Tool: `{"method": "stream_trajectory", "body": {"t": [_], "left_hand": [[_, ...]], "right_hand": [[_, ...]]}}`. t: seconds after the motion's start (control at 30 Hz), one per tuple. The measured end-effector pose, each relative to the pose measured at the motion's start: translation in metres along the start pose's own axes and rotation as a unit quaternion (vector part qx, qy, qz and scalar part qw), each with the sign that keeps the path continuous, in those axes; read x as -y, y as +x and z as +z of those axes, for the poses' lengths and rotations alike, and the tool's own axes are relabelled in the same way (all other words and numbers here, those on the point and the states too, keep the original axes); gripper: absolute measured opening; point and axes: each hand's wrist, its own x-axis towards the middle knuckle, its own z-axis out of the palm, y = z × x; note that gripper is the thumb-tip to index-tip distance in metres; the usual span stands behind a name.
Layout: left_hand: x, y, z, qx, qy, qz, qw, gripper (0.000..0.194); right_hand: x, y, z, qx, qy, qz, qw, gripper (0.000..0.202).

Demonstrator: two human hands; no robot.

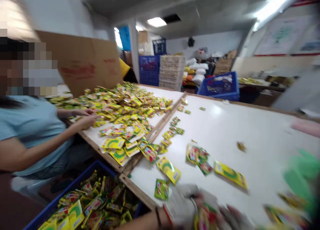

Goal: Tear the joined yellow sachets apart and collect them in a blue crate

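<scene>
My left hand, in a whitish glove with bare fingertips, reaches in from the bottom edge. Its fingers close around a few yellow, red and green snack packets, partly cut off by the frame. Close beside them is a blurred gloved shape, my right hand; its fingers are too smeared to read. On the white table ahead lie a green packet, a long yellow packet, another yellow packet and a small cluster of packets.
A wooden divider splits the table. Beyond it a co-worker in a light blue shirt handles a large packet heap. A blue crate full of packets stands below left. Blurred green shapes show at right.
</scene>
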Motion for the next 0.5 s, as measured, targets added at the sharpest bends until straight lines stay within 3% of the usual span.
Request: {"method": "stream_trajectory", "body": {"t": [0.13,0.33,0.5], "left_hand": [[-0.006,-0.002,0.001,-0.003,0.08,0.026,0.996,0.015],[-0.007,0.004,-0.011,0.043,0.112,0.008,0.993,0.017],[-0.002,0.002,-0.009,0.047,0.093,0.027,0.994,0.013]], "right_hand": [[0.008,-0.038,-0.016,0.026,0.178,0.047,0.983,0.036],[0.02,-0.037,-0.013,0.016,0.095,0.022,0.995,0.029],[0.013,-0.032,-0.021,0.067,0.042,-0.1,0.992,0.023]]}}
